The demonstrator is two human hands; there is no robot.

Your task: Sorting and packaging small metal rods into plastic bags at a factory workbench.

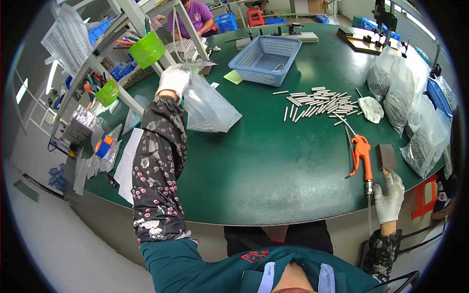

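My left hand [173,81], in a white glove, reaches far out on the left side of the table. Its fingers are closed round the gathered top of a translucent plastic bag [207,106], whose lower part rests on the green tabletop; the contents are hard to make out. My right hand [390,196], also gloved in white with a bare fingertip, lies at the table's right front edge. Its fingers stretch out to a dark brown block [386,157] and hold nothing. Just left of that hand lies an orange air blow gun [361,155] with its hose running off the edge.
Many metal pins [325,103] lie scattered near a crumpled white cloth [371,110]. A blue perforated basket [266,58] stands behind them. Filled plastic bags [400,97] line the right side. A metal shelf frame with green cups [147,50] rises at left. Another person [198,18] sits beyond.
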